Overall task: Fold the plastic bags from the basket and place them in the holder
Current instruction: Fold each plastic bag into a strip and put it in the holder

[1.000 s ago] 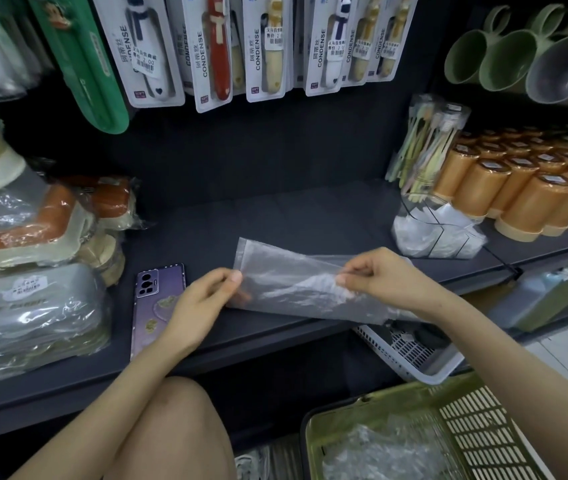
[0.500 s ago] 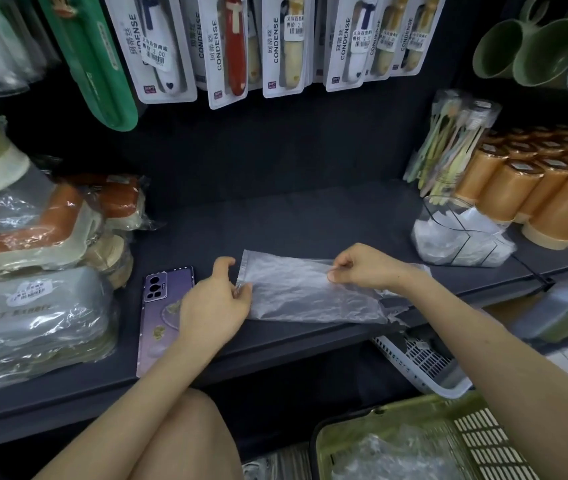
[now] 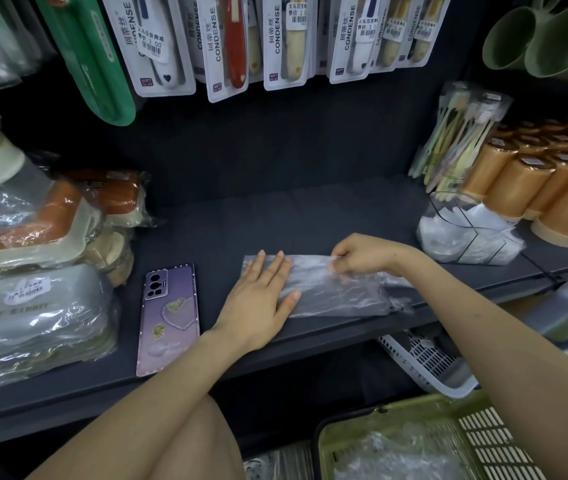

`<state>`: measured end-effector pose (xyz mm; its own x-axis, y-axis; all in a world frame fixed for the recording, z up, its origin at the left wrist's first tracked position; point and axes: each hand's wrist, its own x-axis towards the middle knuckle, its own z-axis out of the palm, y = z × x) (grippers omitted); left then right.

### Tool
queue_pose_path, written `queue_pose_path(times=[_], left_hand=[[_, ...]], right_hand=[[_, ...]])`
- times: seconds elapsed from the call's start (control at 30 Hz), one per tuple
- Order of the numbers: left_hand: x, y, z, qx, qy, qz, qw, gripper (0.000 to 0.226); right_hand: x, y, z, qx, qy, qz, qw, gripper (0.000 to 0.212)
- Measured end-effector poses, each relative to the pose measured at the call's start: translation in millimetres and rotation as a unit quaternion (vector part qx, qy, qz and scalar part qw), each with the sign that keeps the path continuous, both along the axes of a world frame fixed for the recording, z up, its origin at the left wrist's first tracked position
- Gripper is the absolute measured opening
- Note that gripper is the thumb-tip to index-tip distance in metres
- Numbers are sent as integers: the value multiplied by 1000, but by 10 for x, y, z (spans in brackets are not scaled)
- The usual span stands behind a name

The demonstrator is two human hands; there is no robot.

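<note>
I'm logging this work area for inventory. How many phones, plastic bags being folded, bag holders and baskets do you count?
Phone: 1
Plastic bag being folded: 1
Bag holder: 1
Baskets: 2, a white basket and a green basket
Total: 5

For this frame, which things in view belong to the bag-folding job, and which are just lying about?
Job:
plastic bag, pressed flat by the left hand and pinched by the right hand
wire holder, with bags in it
green basket of loose bags

Lying about:
purple phone
orange cups
white basket
carded toothbrushes
</note>
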<state>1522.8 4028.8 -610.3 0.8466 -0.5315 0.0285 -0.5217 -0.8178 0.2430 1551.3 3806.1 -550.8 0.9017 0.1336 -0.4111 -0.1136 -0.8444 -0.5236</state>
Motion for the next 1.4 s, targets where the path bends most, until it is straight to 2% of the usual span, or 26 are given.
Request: queue_pose_path(times=[0.17, 0.27, 0.33, 0.4, 0.43, 0.47, 0.5, 0.57, 0.63, 0.67, 0.87, 0.93, 1.0, 1.07, 1.13, 1.23, 1.3, 1.4], left_hand=[[5, -4, -19, 14, 21, 19, 1000, 68], [33, -12, -32, 43, 28, 25, 998, 72], [30, -19, -28, 48, 25, 25, 998, 73], [28, -24, -36, 49, 19, 26, 998, 73], [28, -23, -34, 51, 19, 27, 998, 73], [25, -23, -33, 53, 21, 27, 998, 73], [24, -23, -34, 55, 24, 28, 998, 73], [30, -23, -42, 55, 25, 34, 998, 76], [35, -20, -46, 54, 24, 41, 997, 80], [36, -20, -55, 54, 24, 43, 997, 78], [51, -19, -55, 53, 27, 40, 997, 73], [45, -14, -58, 51, 27, 39, 998, 74], [52, -5, -63, 48, 28, 40, 998, 74], [64, -8, -47, 38, 37, 38, 998, 76], [65, -3, -30, 16, 48, 43, 998, 77], [43, 35, 12, -79, 67, 49, 993, 76], [4, 102, 39, -129, 18, 28, 991, 75], [-40, 213, 63, -135, -79, -31, 987, 61]], right_hand=[[12, 10, 4, 7, 6, 1, 1000, 21], [-35, 13, 58, 19, -21, -15, 1000, 10], [-104, 1, 68, -83, -109, -13, 990, 24], [-226, 56, -74, -228, -290, -6, 929, 38], [-306, 148, -186, -255, -364, 10, 896, 41], [-382, 255, -306, -251, -406, 30, 878, 46], [-452, 365, -418, -244, -405, 60, 879, 52], [-530, 502, -592, -234, -325, 103, 911, 67], [-603, 391, -644, -227, -220, 75, 946, 90], [-628, 255, -656, -227, -203, 47, 951, 96], [-810, -461, -629, -247, -202, -45, 947, 96], [-883, -428, -615, -228, -306, -36, 924, 92], [-961, -316, -646, -175, -428, 21, 887, 72], [-993, -234, -711, -121, -493, 71, 859, 50], [-975, -194, -744, -85, -511, 77, 852, 35], [-923, -176, -738, -72, -520, 83, 847, 28], [-904, -162, -709, -78, -507, 92, 854, 28], [-888, -176, -617, -60, -458, 56, 885, 32]])
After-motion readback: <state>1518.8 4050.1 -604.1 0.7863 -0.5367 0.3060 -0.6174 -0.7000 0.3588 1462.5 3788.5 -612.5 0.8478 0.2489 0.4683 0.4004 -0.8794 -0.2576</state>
